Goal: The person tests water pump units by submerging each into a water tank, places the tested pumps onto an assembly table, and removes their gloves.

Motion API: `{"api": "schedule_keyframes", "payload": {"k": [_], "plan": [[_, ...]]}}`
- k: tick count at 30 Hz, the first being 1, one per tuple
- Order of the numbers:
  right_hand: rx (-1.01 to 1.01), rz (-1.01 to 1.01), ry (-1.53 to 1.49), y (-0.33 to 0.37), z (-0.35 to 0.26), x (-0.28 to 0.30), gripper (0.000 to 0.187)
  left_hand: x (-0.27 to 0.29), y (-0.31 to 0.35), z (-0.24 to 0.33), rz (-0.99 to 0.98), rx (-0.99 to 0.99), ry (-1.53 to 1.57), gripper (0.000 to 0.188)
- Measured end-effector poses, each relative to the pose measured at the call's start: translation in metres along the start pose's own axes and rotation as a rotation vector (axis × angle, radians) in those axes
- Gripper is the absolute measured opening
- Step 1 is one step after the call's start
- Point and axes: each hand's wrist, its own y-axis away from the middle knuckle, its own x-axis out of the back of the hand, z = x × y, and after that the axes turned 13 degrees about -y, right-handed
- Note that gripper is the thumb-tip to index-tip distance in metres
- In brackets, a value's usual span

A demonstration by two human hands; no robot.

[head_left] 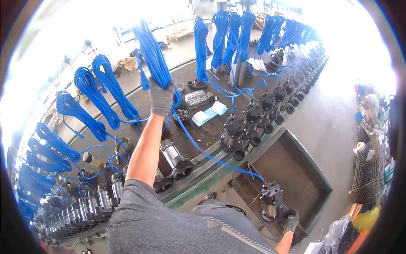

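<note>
My left hand (pixel 162 98), in a grey glove, is closed around the lower end of a bundled blue cable (pixel 152 55) held up over the bench. From that bundle a single strand runs across the bench edge to a submersible pump (pixel 271 201) with a steel body and black top. The pump stands upright at the lower right, over a metal tray (pixel 302 163). My right hand (pixel 290 221), gloved as well, is closed on the black outlet at the pump's base; its fingers are partly hidden.
Rows of similar pumps (pixel 233 132) line the bench edge on both sides, their blue cable bundles (pixel 201 48) hanging or lying behind. On the bench are a light blue paper packet (pixel 209 113), a clear plastic box (pixel 196 98) and a bowl of small parts (pixel 182 114). A wire basket (pixel 367 171) stands right.
</note>
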Motion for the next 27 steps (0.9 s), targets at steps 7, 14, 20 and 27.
{"api": "schedule_keyframes", "payload": {"k": [7,14,20,27], "plan": [[0.064,-0.032,0.044,0.001,0.007,0.008,0.05,0.078,0.04,0.051,-0.362,0.1,0.646,0.044],[-0.045,-0.05,-0.04,0.005,-0.005,0.006,0.053,0.039,0.149,0.009,-0.648,0.402,0.743,0.051],[0.015,-0.039,0.07,0.006,-0.007,0.003,0.047,-0.065,0.24,-0.081,-0.734,0.184,-0.142,0.063],[0.028,0.003,0.241,0.02,-0.038,-0.011,0.035,-0.082,0.342,-0.004,-1.355,-0.12,0.315,0.059]]}}
